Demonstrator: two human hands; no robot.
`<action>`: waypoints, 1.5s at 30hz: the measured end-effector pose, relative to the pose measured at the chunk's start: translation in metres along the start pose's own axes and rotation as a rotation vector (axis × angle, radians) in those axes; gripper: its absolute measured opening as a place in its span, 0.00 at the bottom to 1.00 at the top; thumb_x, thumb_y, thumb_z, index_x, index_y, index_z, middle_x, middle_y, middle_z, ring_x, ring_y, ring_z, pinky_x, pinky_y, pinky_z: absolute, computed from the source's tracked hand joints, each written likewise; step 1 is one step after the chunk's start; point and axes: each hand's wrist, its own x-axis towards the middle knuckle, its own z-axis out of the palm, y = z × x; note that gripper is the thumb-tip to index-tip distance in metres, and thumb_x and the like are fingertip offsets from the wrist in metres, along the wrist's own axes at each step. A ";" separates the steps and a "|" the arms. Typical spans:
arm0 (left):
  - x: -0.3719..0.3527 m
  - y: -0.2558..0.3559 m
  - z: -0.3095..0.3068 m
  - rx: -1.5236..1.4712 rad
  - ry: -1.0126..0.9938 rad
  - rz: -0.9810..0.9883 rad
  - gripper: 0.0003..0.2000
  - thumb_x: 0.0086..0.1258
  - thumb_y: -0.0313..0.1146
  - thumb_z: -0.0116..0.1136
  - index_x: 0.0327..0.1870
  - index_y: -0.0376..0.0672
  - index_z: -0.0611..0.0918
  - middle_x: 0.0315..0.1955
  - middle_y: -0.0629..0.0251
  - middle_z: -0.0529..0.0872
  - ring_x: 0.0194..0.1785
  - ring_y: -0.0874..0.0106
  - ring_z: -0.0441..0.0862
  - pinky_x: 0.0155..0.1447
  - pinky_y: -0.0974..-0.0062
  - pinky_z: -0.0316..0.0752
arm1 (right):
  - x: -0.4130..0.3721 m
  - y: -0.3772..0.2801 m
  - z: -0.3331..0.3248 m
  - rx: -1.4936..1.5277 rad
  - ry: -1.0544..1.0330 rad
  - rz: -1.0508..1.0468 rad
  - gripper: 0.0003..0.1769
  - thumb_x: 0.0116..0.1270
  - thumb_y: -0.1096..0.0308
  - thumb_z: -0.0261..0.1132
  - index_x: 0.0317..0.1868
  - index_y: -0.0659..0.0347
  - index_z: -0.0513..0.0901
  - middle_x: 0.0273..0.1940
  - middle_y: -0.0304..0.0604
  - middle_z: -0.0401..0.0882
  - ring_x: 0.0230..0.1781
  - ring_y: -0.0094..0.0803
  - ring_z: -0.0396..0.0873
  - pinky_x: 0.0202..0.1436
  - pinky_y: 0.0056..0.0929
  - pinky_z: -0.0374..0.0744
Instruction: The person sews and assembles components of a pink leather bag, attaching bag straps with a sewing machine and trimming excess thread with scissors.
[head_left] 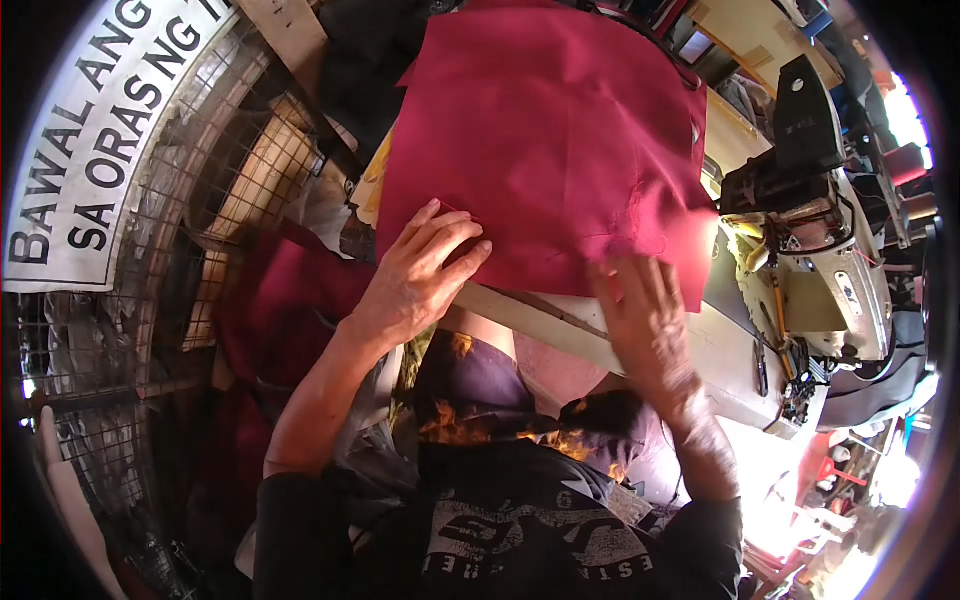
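A maroon piece of cloth [540, 130] lies spread on the sewing table [545, 318], covering most of its far part. It is roughly rectangular. Its long axis seems to run away from the person, leaning a little to the right, though the wide lens bends the view and makes this hard to judge. Its near edge slopes down toward the right, and the near right corner hangs just past the table edge by the sewing machine [820, 240].

The left hand [415, 275] rests palm down on the near left corner of the cloth, fingers spread and pointing up and to the right, gripping nothing. The right hand [645, 325] is blurred. Its fingers look stretched out flat on the near edge of the cloth, just below a faint line of stitching [632, 228], pointing away from the body.

The machine stands right of the cloth, touching or almost touching its right edge. Left of the table, below the left forearm, sits a heap of darker maroon fabric [290, 300]. Behind it is a wire mesh [200, 170] bearing a white sign [90, 150] with black letters.
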 end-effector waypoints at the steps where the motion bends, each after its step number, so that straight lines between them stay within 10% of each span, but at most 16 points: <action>1: 0.000 0.000 -0.001 -0.009 -0.002 -0.002 0.22 0.57 0.18 0.67 0.56 0.41 0.88 0.57 0.59 0.83 0.69 0.57 0.79 0.80 0.47 0.70 | 0.000 -0.010 0.004 0.071 0.023 -0.029 0.24 0.60 0.70 0.65 0.58 0.67 0.82 0.49 0.47 0.77 0.53 0.43 0.77 0.55 0.43 0.77; 20: -0.014 0.011 -0.006 -0.028 0.080 -0.051 0.22 0.47 0.21 0.73 0.49 0.36 0.88 0.45 0.60 0.83 0.57 0.57 0.82 0.65 0.49 0.82 | 0.020 -0.059 0.032 0.340 0.242 0.051 0.24 0.54 0.71 0.68 0.52 0.72 0.87 0.49 0.50 0.79 0.48 0.42 0.80 0.49 0.41 0.82; 45: 0.017 0.016 -0.016 -0.095 -0.047 -0.315 0.16 0.52 0.26 0.77 0.42 0.39 0.87 0.39 0.65 0.83 0.43 0.61 0.80 0.49 0.58 0.76 | 0.071 -0.038 0.016 0.678 -0.041 0.301 0.14 0.59 0.73 0.73 0.46 0.64 0.84 0.35 0.41 0.80 0.35 0.38 0.80 0.41 0.37 0.79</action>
